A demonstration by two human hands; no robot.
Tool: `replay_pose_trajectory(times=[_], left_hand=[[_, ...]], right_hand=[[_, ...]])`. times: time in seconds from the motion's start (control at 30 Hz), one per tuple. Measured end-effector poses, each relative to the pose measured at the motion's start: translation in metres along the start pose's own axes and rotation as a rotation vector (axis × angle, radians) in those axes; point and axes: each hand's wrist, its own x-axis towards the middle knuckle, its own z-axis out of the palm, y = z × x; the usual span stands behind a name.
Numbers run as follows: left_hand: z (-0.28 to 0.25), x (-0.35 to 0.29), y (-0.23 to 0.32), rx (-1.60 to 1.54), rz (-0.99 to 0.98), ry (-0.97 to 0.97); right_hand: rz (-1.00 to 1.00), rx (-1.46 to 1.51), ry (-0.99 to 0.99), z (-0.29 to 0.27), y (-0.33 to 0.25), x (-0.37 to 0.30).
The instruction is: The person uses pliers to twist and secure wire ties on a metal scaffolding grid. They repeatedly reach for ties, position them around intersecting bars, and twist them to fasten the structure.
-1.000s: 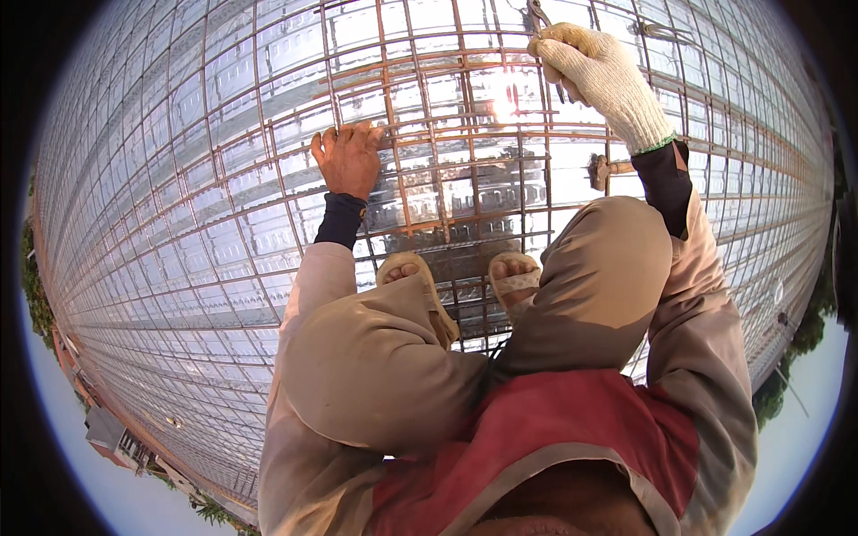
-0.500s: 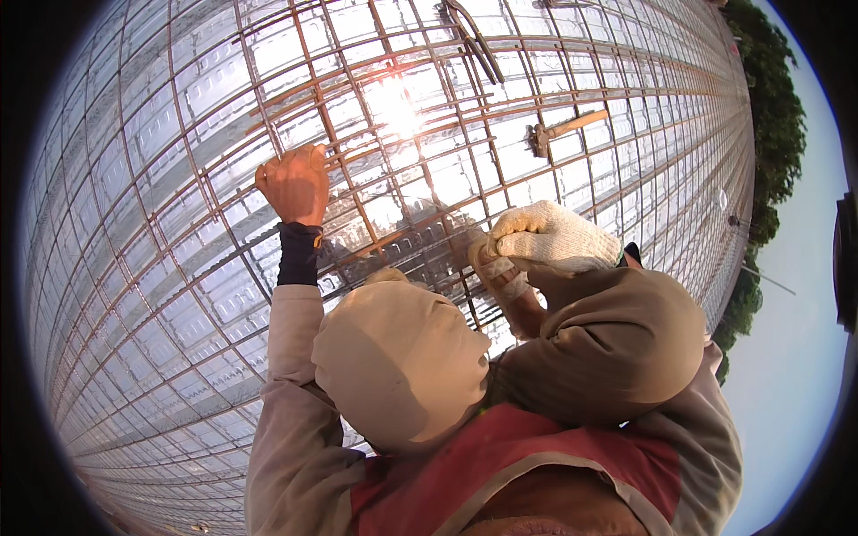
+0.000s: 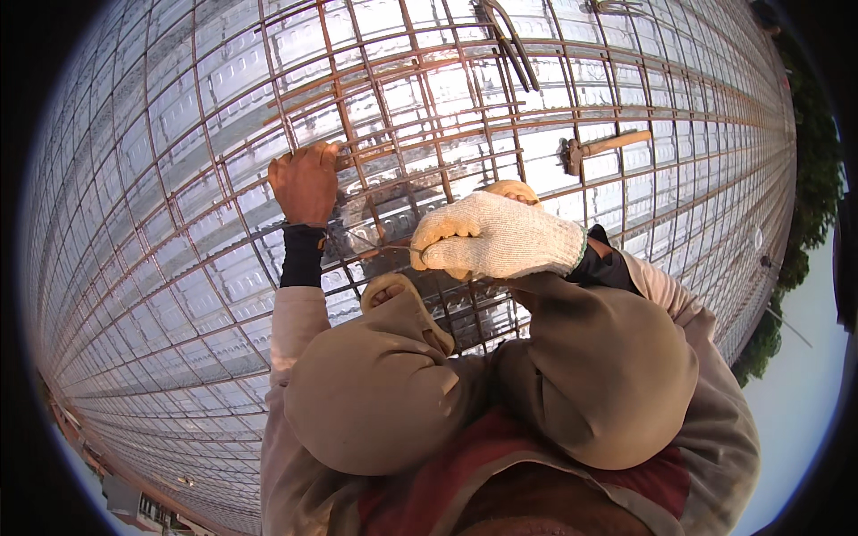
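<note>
My bare left hand (image 3: 305, 185), with a dark band at the wrist, is closed over a rusty rebar of the mesh (image 3: 344, 116). To its right, my right hand (image 3: 496, 237) wears a white knitted glove with yellowish fingers. Its fingers are pinched together in front of my knees. From the fingertips a thin wire-like piece (image 3: 389, 247) runs left toward the bars below my left hand; its far end is hard to make out. My feet in tan sandals (image 3: 398, 295) stand on the mesh, partly hidden by my knees and the glove.
A hammer (image 3: 608, 147) with a wooden handle lies on the bars at the right. Farther off rests a dark tool with two long handles (image 3: 509, 45). Shiny ribbed metal decking (image 3: 223, 80) lies under the mesh. Trees (image 3: 809, 196) stand beyond the right edge.
My right hand has moved left, closer to my left hand, and the wire-like piece now shows at its fingertips. My left hand stays on the rebar. The view has shifted a little.
</note>
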Motion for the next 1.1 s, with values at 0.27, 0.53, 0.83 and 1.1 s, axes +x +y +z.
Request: replay_pose_trajectory(times=[0.27,0.53,0.83,1.1], left_hand=[[-0.017,0.006,-0.005,-0.088,0.019,-0.183],[-0.056,-0.012,0.030,-0.403,-0.349,-0.186],[-0.106,0.015,0.131,-1.133,-0.663,-0.604],[-0.115,0.005,0.129,-1.082,-0.688,-0.449]], right_hand=[[-0.251,-0.259,0.209,-0.042,0.051,0.024],[-0.280,-0.141,0.267,-0.083,0.097,0.022],[-0.334,-0.048,0.217,-0.086,0.107,0.033],[-0.397,-0.034,0.156,-0.059,0.102,0.042]])
